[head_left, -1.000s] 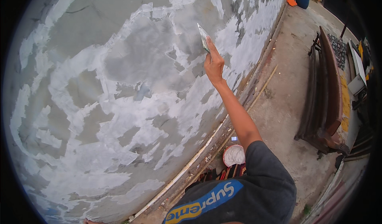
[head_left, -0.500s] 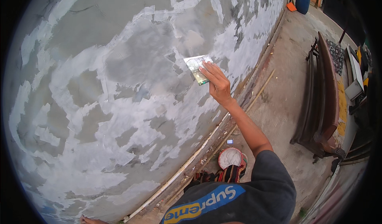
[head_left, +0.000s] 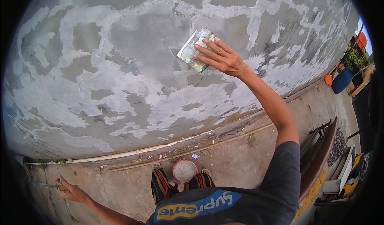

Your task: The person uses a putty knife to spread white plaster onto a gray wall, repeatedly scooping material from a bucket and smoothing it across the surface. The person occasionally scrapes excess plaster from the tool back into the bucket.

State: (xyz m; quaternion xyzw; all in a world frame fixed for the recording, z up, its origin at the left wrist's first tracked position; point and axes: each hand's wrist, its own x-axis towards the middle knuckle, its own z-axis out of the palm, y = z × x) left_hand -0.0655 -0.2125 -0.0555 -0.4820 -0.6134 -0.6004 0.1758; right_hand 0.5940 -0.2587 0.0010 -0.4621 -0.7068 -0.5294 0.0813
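Note:
My right hand (head_left: 227, 61) is raised to the wall, its fingers pressed on a flat, shiny rectangular putty spreader (head_left: 188, 56) with a pale paste-coated edge. The spreader meets the grey wall (head_left: 138, 53), which carries uneven white streaks of filler. Low at the far left, my left hand (head_left: 70, 192) grips a narrow metal tool that looks like a scraper (head_left: 45, 185), held away from the wall. Its handle is mostly hidden in the fingers. Between my feet stands a round red-rimmed bucket (head_left: 185, 170) of whitish paste.
A thin pole (head_left: 192, 149) and a white pipe (head_left: 108, 156) lie along the wall's foot. A small blue-and-white packet (head_left: 195, 156) is near the bucket. At the right stand a dark wooden bench (head_left: 320, 165), a blue barrel (head_left: 342, 81) and piled items (head_left: 340, 177).
The view has turned toward the right, bringing the barrel, my feet and more floor into sight. My left hand and its tool now show fully. The spreader has tilted against the wall.

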